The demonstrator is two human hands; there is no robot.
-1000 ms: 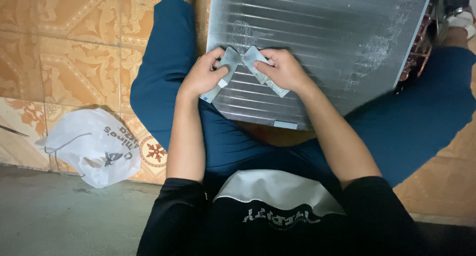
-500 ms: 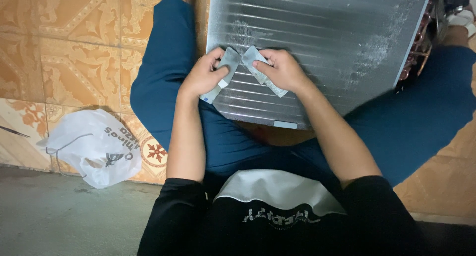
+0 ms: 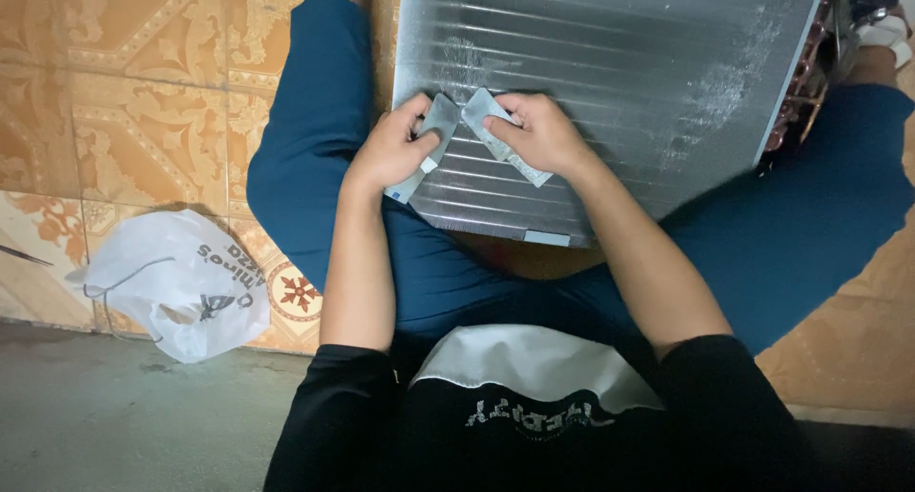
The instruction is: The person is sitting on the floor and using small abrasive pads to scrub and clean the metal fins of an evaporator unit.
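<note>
Silvery strips of foil tape, two short grey pieces, sit at the middle top of the frame over the lower left part of a large ribbed aluminium panel (image 3: 610, 82) that rests on the seated person's blue-trousered legs (image 3: 315, 139). The left hand (image 3: 391, 153) is closed around the left strip (image 3: 426, 144), thumb pressed on its face. The right hand (image 3: 543, 130) pinches the right strip (image 3: 500, 134) between thumb and fingers. The two strips meet at their upper ends, forming a shallow peak.

To do this well, I'd say, each strip wants to be kept flat and taut, thumbs pushing evenly so it follows the ridges without creasing, and the panel held steady on the knees.

Much is hard to tell. Whether the strips are one folded piece or two is unclear, since the fingers cover the join. Whether they are stuck down or merely held against the metal cannot be seen. The panel's top runs out of frame, and copper-coloured tube bends (image 3: 801, 92) at its right edge are only partly visible. A white plastic bag (image 3: 172, 287) lies on the patterned tile floor (image 3: 114, 101) at lower left.
</note>
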